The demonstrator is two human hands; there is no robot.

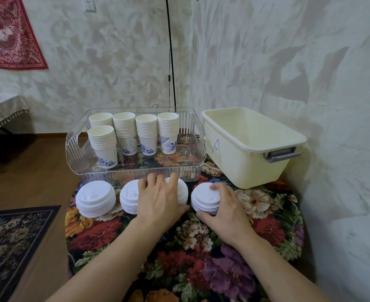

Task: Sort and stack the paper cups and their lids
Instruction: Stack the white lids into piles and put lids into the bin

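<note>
Reading the one clear marking first, I find a hand-drawn letter "A" [216, 149] on the near wall of the cream plastic tub [253, 136], a smooth rectangular bin with a grey latch handle, standing at two o'clock on the table. I also see small vertical print on the cups, too fine for me to read. At twelve o'clock sits a clear ribbed plastic tray [77, 149] holding five nested stacks of paper cups [125, 131], white with blue floral decoration near their bases, all upright. Along the tray's near edge I see four stacks of white plastic lids: a far-left stack [95, 198] at ten o'clock, standing alone, then a second stack [129, 198]. My left hand [159, 203] lies spread over a third stack [183, 192], fingers curled round its far rim and thumb at its near side, grasping it. My right hand [225, 211] grasps the right-hand stack [204, 200], thumb at its near base and fingertips on its top edge. The lids are round, domed and ridged. A woven floral cloth [179, 258] in red, purple and orange covers the table.
</note>
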